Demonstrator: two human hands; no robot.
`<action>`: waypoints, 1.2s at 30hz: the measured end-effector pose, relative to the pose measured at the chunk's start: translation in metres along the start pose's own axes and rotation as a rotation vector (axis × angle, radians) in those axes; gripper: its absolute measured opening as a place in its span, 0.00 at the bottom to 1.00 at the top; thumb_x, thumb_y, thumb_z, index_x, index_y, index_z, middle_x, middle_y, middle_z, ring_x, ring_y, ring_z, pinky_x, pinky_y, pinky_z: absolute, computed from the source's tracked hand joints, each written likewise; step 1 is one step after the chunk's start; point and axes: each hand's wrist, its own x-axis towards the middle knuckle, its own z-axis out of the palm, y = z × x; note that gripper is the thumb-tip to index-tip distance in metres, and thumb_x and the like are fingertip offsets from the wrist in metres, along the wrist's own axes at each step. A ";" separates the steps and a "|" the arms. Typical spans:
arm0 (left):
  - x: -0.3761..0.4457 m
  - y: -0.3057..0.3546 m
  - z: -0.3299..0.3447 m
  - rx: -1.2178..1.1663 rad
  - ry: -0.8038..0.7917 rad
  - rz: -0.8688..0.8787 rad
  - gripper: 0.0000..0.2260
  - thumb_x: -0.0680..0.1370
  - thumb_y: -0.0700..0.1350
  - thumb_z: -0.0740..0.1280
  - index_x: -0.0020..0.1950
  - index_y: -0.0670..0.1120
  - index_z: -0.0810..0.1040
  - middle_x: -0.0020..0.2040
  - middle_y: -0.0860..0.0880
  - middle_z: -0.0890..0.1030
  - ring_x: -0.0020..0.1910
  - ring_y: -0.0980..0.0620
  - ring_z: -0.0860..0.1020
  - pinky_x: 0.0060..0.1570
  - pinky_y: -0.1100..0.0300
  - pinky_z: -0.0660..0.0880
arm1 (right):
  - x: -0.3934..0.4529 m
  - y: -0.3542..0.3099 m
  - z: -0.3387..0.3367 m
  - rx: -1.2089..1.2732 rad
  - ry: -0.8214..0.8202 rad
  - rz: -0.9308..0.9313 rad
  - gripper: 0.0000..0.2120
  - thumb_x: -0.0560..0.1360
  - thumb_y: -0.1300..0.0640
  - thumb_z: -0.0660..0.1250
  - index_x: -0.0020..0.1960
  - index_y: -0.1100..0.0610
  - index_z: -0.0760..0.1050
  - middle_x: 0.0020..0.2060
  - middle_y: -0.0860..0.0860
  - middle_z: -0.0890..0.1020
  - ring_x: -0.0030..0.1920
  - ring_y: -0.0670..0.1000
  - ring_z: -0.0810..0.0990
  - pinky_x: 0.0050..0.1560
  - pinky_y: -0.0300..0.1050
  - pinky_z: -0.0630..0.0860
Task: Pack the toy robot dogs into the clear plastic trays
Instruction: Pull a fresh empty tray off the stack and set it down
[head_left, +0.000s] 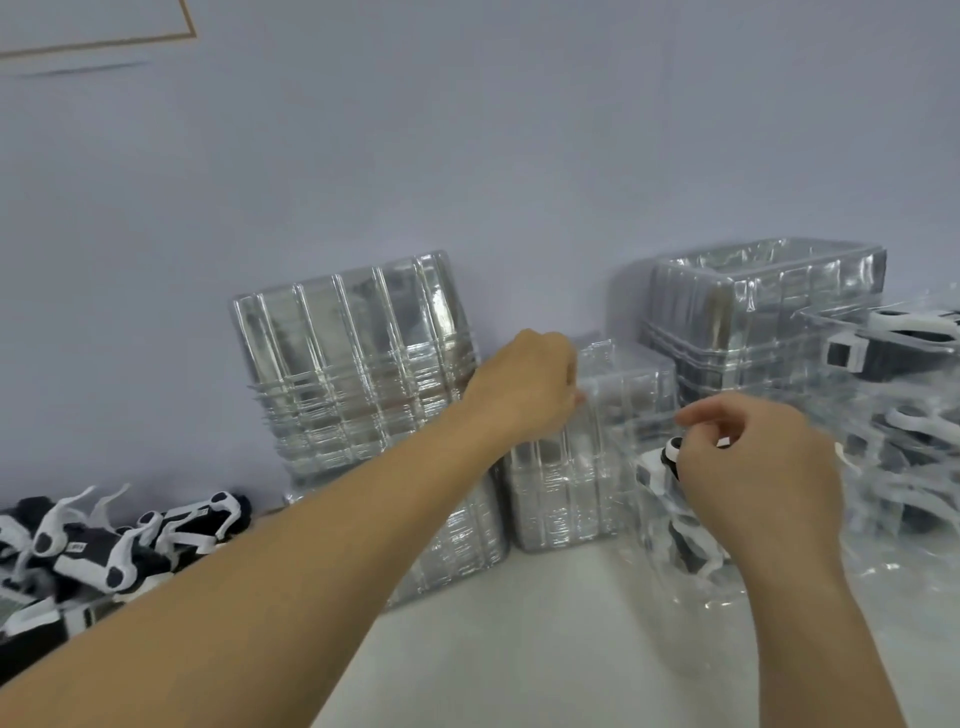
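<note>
I see my left hand (524, 384) reaching across to a clear tray (582, 457) standing on the table (519, 649) by the wall, its fingers curled onto the tray's upper edge, gripping it. My right hand (753, 467) hovers with fingers bent over a toy robot dog (670, 478) that sits in a clear tray (670, 561) just right of centre; I cannot tell whether it actually holds the dog. A pile of loose dogs (104, 540) lies far left. Stacked empty trays (353, 358) stand behind my left forearm, and packed trays (904, 415) sit at the right.
</note>
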 end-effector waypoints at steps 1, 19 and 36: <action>-0.002 -0.001 -0.007 0.064 0.064 0.027 0.09 0.80 0.51 0.69 0.53 0.46 0.79 0.53 0.44 0.80 0.54 0.44 0.78 0.53 0.51 0.76 | 0.000 0.000 0.000 0.002 0.002 0.002 0.13 0.75 0.63 0.63 0.44 0.48 0.83 0.33 0.39 0.77 0.34 0.45 0.77 0.36 0.44 0.71; -0.016 -0.085 -0.146 -0.016 0.066 -0.175 0.11 0.75 0.53 0.75 0.48 0.46 0.82 0.42 0.45 0.85 0.36 0.53 0.81 0.44 0.60 0.76 | -0.002 -0.004 -0.002 0.099 0.020 -0.004 0.13 0.75 0.62 0.63 0.40 0.47 0.81 0.36 0.42 0.80 0.35 0.44 0.76 0.34 0.39 0.67; -0.081 -0.099 -0.109 -0.350 0.856 -0.189 0.04 0.77 0.40 0.72 0.44 0.43 0.84 0.39 0.45 0.84 0.37 0.48 0.78 0.39 0.66 0.71 | -0.028 -0.055 0.035 0.435 -0.079 -0.225 0.13 0.76 0.63 0.66 0.45 0.45 0.81 0.37 0.39 0.82 0.39 0.40 0.80 0.40 0.32 0.73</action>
